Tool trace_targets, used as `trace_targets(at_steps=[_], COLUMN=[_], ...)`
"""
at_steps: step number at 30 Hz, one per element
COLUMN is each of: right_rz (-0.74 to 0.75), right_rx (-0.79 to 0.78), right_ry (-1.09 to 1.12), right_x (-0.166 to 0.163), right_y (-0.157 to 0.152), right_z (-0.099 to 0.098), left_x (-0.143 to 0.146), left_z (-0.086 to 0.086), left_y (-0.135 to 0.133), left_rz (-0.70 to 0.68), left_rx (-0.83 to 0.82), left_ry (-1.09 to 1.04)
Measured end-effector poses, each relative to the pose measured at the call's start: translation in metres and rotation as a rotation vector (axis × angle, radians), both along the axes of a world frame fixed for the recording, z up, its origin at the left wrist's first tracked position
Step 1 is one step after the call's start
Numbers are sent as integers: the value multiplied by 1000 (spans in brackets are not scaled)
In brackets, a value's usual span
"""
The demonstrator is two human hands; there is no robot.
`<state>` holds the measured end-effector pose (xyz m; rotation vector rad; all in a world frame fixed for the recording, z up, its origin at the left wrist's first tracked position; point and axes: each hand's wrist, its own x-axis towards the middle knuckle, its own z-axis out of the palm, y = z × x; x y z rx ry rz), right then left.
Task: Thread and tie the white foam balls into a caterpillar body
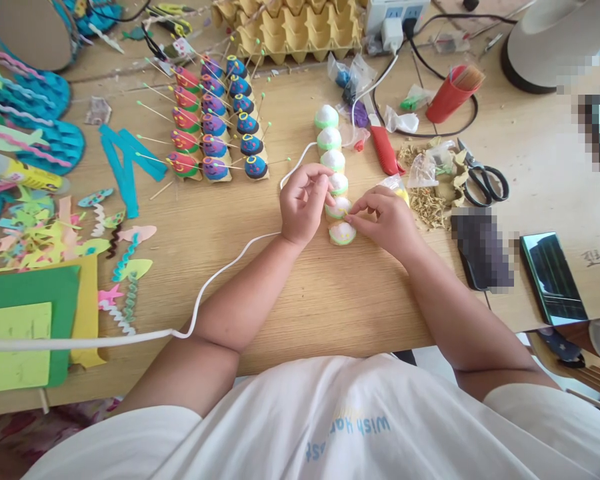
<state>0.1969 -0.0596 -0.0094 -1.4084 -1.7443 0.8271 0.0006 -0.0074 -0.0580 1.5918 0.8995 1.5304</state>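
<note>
A strip of egg-carton cups [333, 162] runs away from me on the table, its domes covered in white with pale green rims. Small yellow bits show on the nearest dome [343, 232]. My left hand [305, 203] is at the strip's left side with fingers curled in, thumb and fingertips close together by the middle domes. What it holds, if anything, is hidden. From the right, my right hand [387, 220] pinches at the second-nearest dome, where a tiny yellow bit shows by the fingertips, too small to make out well.
Painted egg-carton caterpillars [214, 120] with pin-like antennae stand back left, before a cardboard egg tray [300, 30]. Black scissors [485, 183], a red cup of sticks [455, 93] and a phone [553, 277] lie right. A white cable [215, 273] passes near my left arm.
</note>
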Motion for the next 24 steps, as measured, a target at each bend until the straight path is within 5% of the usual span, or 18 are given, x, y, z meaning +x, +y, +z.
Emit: trace_targets(at_steps=[17,24], right_rz=[-10,-2], right_rx=[-38,-233], right_ry=[57,292], right_x=[-8,2], right_y=[0,1], right_z=[3,9], left_x=[4,3], left_z=[5,6], left_y=[-2,-1], left_rz=[9,19], left_rx=[14,24], left_ry=[-18,-28])
